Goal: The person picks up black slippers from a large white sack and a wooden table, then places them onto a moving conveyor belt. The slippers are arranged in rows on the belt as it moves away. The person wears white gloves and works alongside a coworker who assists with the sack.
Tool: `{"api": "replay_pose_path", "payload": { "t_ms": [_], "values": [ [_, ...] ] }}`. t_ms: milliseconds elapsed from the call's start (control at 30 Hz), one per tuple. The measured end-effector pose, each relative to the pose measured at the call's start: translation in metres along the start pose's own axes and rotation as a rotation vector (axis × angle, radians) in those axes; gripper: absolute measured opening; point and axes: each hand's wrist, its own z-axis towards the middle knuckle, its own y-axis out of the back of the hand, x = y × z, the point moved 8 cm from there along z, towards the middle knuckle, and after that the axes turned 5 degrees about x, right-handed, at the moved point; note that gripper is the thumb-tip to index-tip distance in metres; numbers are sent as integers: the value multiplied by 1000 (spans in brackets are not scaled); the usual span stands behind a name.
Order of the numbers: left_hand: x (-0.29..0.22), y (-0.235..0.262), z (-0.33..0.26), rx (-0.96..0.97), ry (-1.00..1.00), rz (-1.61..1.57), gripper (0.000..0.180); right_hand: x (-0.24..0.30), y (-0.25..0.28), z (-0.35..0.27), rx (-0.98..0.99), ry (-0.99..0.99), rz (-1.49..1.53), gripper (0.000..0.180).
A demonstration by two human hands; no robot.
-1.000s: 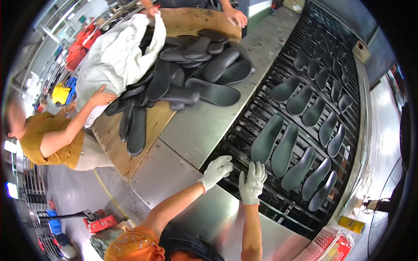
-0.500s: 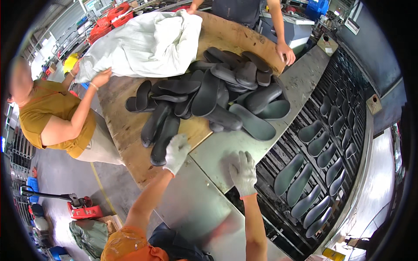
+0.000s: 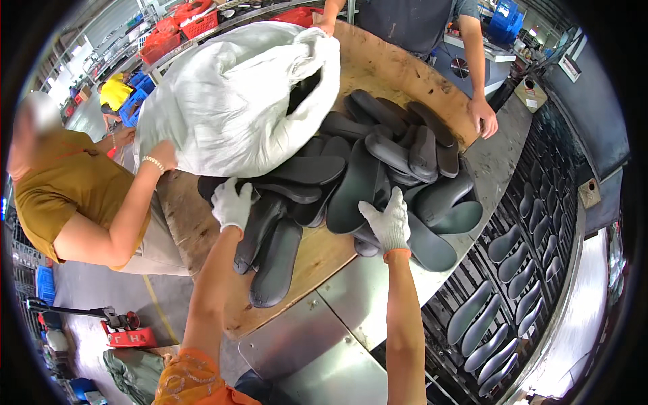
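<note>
A heap of black shoe soles (image 3: 316,170) lies on the wooden table top (image 3: 312,243). My left hand (image 3: 233,204), in a white knit glove, rests at the left side of the heap with its fingers apart, holding nothing that I can see. Also gloved, my right hand (image 3: 389,221) lies at the heap's near right, thumb and fingers spread against the soles. Just beyond my left hand bulges a large white sack (image 3: 223,101), its mouth partly open toward the heap. A co-worker on the left and another across the table have hands on it.
Sheet metal (image 3: 304,347) covers the table's near part. To the right, a dark slatted conveyor (image 3: 445,287) carries rows of soles (image 3: 469,312). The far co-worker's other hand (image 3: 483,119) rests on the raised wooden rim. A red pallet jack (image 3: 130,333) stands on the floor at left.
Both my hands have reached farther out, onto the heap. The white sack has swung nearer and bulges more, its dark opening now showing. The left co-worker has leaned in with it.
</note>
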Motion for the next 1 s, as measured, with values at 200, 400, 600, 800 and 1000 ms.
{"api": "replay_pose_path", "payload": {
  "t_ms": [200, 400, 600, 800, 1000],
  "values": [
    [33, -2, 55, 183, 47, 191, 73, -4, -17, 42, 89, -12, -48, 128],
    [36, -17, 81, 320, 93, 205, 88, 4, -23, 56, 98, -11, -96, 131],
    [29, -33, 103, 400, -135, -8, 69, 21, -38, 54, 222, 160, -6, 114],
    [46, -46, 109, 386, -228, 87, 68, 33, -46, 46, 265, 152, 92, 112],
    [49, -39, 109, 428, -304, 256, 68, 57, -59, 42, 230, 169, 185, 116]
  ]
}}
